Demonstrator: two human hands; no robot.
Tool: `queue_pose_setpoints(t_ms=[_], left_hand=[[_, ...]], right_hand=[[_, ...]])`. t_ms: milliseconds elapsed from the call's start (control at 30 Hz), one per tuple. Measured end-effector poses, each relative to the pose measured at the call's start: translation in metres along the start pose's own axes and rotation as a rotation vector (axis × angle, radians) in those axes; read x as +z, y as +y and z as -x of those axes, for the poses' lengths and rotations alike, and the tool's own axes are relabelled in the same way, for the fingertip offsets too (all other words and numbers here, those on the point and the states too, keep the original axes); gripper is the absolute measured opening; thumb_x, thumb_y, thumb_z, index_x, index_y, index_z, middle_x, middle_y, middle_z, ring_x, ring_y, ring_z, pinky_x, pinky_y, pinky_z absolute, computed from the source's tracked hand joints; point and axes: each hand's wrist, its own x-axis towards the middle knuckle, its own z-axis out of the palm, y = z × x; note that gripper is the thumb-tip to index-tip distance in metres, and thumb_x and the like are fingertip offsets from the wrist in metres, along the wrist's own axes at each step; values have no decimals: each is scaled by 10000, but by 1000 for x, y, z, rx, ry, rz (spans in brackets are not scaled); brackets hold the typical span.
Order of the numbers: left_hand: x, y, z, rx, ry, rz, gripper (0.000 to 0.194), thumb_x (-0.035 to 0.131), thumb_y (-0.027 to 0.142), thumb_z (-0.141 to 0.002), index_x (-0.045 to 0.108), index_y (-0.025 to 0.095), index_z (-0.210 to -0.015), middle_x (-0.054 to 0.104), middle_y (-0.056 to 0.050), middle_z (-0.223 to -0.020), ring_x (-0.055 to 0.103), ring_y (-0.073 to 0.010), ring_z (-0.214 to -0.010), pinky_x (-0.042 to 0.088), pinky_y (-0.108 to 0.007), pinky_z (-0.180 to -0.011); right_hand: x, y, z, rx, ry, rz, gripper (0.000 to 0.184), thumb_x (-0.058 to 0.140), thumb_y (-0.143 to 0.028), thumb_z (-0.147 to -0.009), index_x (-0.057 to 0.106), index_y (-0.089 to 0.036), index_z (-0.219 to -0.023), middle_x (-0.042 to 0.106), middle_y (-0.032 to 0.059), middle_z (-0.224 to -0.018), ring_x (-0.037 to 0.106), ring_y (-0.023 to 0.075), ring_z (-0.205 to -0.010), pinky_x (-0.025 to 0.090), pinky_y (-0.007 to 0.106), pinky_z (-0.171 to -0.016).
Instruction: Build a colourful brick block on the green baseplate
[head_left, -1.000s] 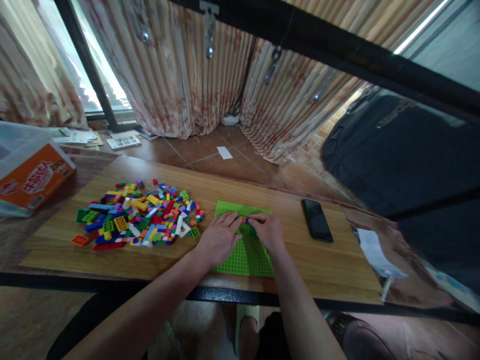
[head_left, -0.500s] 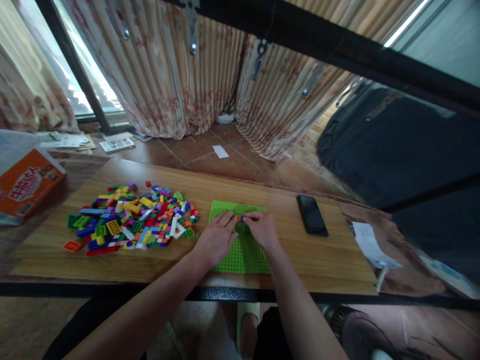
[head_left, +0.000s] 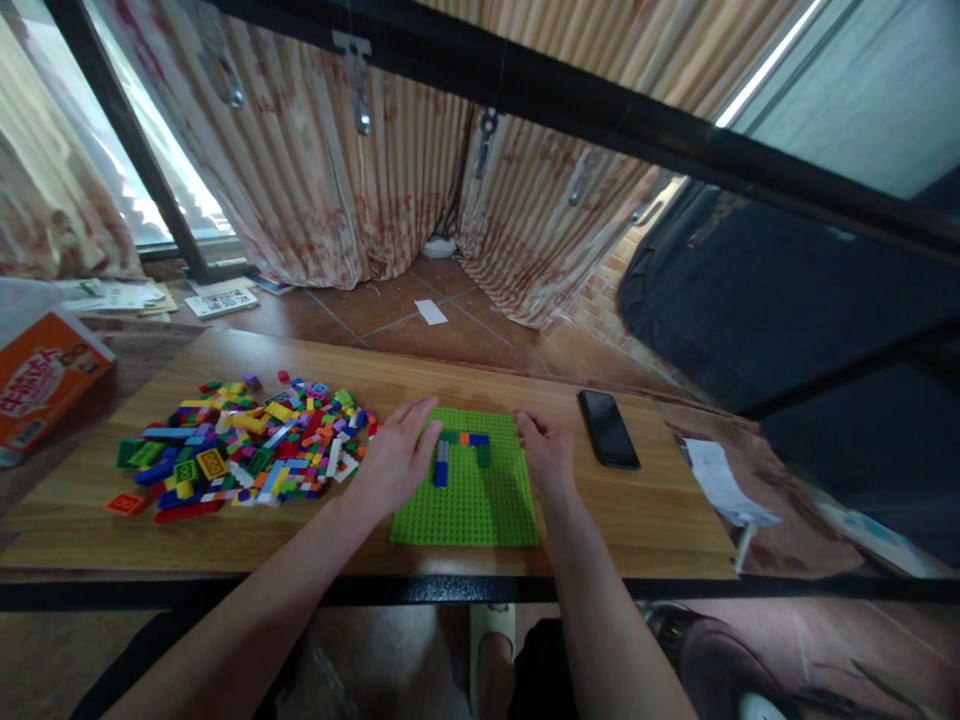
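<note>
A bright green studded baseplate (head_left: 469, 515) lies on the wooden table. Toy bricks stand on it in an arch shape: a top row with an orange brick (head_left: 464, 439) and a blue brick (head_left: 478, 440), a grey and blue column (head_left: 441, 470) on the left, and a dark green brick (head_left: 483, 456) on the right. My left hand (head_left: 394, 455) is open at the plate's left edge, thumb apart from the fingers. My right hand (head_left: 547, 452) is beside the right edge, its fingers loosely bent and apart, with no brick visible in them.
A big pile of mixed toy bricks (head_left: 255, 440) spreads over the left of the wooden table (head_left: 300, 540). A black phone (head_left: 608, 428) lies to the right. Beyond are papers (head_left: 720, 480), an orange package (head_left: 49, 380) and curtains (head_left: 315, 180).
Both hands have let go of the bricks and moved apart to the plate's sides, uncovering the bricks on it. The plate has turned slightly. The view has shifted a little.
</note>
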Motion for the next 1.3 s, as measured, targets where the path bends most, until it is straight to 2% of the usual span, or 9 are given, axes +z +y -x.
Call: queue_pose_setpoints(t_ms=[167,300,433,633,800,967,1100,1167,1300], left_hand=[[-29,-17,-11,-94,237,85,447,380,421,-960,618,126,-1197,674,-135,-1174,615,-240,-1112,458,-399,-1006],[-46,-30,-14,-171,365,201,444,416,457,-944,649,140,-1150,699,-117,-1118,661,-220,-991,504,-350,-906],[-63,-31,-15,-224,470,274,424,430,447,-936,656,137,-1117,727,-89,-976,679,-178,-821,531,-291,-762],[-86,-37,-17,-350,650,472,376,482,439,-899,688,144,-1008,715,-53,-801,656,-134,-672,527,-243,-655],[-95,-45,-14,-386,722,582,351,515,420,-873,695,136,-972,704,-44,-750,637,-114,-615,508,-220,-612],[-105,-51,-12,-412,734,585,351,523,427,-852,696,139,-952,704,-40,-736,637,-119,-614,509,-224,-611],[-135,-72,-4,-451,684,440,305,580,391,-794,708,144,-917,700,-31,-710,638,-134,-609,495,-226,-595],[-155,-85,6,-519,575,349,307,614,358,-748,715,139,-939,698,-25,-696,634,-143,-614,480,-227,-582],[-188,-104,31,-634,161,15,311,660,341,-670,744,157,-907,687,-1,-655,586,-147,-579,411,-224,-524]], right_hand=[[-6,-9,1,-7,61,-78,421,586,-469,-745,742,-102,-880,716,94,-771,577,151,-618,439,273,-576],[3,-15,8,-17,40,-57,407,589,-478,-756,740,-114,-858,704,74,-729,574,152,-599,435,273,-558],[14,-20,18,-66,-7,-14,384,577,-453,-785,733,-125,-909,712,70,-750,596,159,-608,457,282,-579],[36,-37,53,-267,-203,102,240,554,-329,-835,731,-187,-913,740,65,-897,667,199,-819,502,331,-771],[59,-45,84,-489,-427,258,212,519,-281,-891,719,-215,-921,718,43,-850,654,177,-773,488,305,-749],[78,-45,99,-583,-507,337,175,536,-253,-905,706,-225,-930,705,34,-864,645,174,-805,468,299,-775],[87,-43,103,-612,-532,342,161,546,-245,-906,703,-223,-940,700,32,-868,639,168,-803,468,289,-774],[88,-41,104,-624,-540,346,165,540,-236,-910,701,-217,-937,701,35,-870,641,169,-808,469,290,-779],[88,-38,105,-647,-559,337,176,523,-223,-919,699,-214,-916,701,35,-864,645,168,-807,471,285,-772]])
